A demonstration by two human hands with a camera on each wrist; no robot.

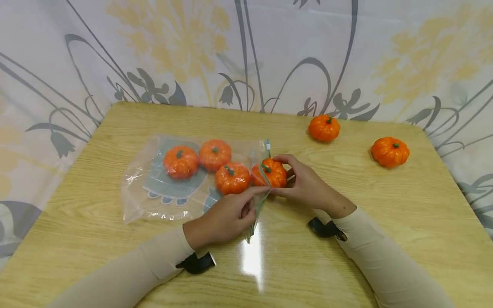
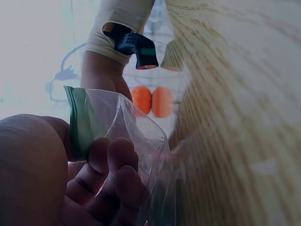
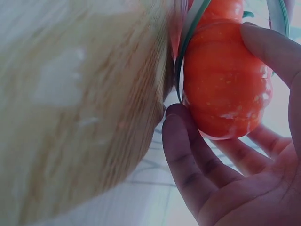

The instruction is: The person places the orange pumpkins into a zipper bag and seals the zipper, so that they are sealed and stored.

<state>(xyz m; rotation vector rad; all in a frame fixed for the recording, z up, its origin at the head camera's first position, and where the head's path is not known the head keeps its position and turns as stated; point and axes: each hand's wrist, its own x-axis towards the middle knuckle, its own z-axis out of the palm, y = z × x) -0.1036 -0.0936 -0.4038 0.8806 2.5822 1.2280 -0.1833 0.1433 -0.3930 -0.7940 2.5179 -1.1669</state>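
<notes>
A clear zip bag (image 1: 135,196) with a green closure strip (image 2: 81,125) lies flat, its mouth facing right. Three orange toy pumpkins (image 1: 181,162) are inside it. My left hand (image 1: 223,220) pinches the near side of the bag's mouth between thumb and fingers. Another pumpkin (image 3: 225,80) sits partly within the opening, its right part still outside. Around that pumpkin curve the fingers and thumb of my right hand (image 1: 308,184). The right wrist view shows the green-edged rim passing beside the pumpkin.
Two more pumpkins stand on the wooden table (image 1: 346,265): one toward the back (image 1: 324,128), another farther right (image 1: 390,152). A patterned curtain (image 1: 285,55) hangs behind the table's back edge. A white slider (image 1: 268,146) is at the far end of the bag's strip.
</notes>
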